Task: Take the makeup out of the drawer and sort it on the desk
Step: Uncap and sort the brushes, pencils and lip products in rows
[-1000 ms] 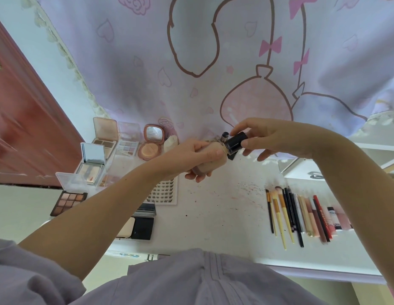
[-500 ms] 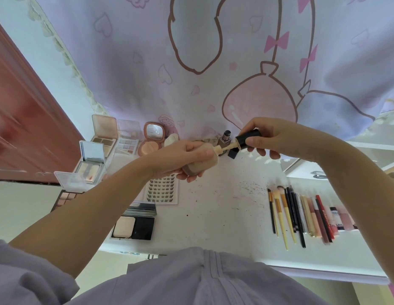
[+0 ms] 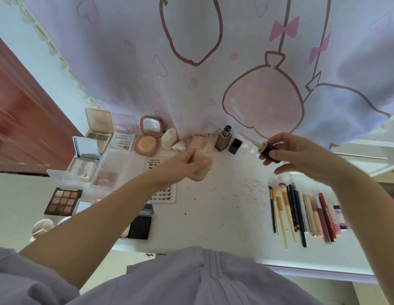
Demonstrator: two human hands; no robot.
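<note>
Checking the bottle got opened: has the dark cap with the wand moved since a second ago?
Yes. The dark cap, in the right hand, has pulled out rightward, off the bottle, past the black cube.

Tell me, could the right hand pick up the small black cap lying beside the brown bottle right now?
Probably not yet: the black cap lies unobstructed close by, but the right hand is already gripping the dark-capped applicator wand.

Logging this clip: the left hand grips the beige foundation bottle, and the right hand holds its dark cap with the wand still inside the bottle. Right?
Not quite. In the head view the wand is out of the foundation bottle, clear of its neck. The left hand does grip the bottle, and the right hand holds the dark cap.
</note>
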